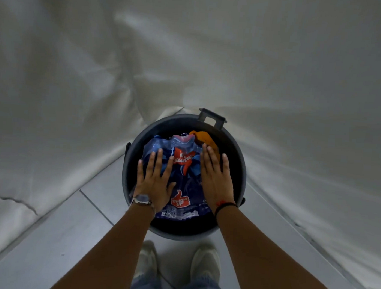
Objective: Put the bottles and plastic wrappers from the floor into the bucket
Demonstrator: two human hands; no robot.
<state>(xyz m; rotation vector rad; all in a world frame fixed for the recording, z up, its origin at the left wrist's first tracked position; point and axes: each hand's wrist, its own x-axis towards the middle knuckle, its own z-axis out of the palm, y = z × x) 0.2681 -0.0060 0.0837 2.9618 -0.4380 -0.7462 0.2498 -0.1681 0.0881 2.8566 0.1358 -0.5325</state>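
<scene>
Both hands, left hand (153,182) and right hand (215,179), lie spread flat on the blue wrapper (183,166) inside the bucket (235,156). If pressure stops, the crumpled plastic may spring out.

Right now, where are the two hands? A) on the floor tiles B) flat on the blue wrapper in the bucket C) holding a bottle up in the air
B: the left hand and right hand lie open-palmed on the blue wrapper inside the bucket.
</scene>
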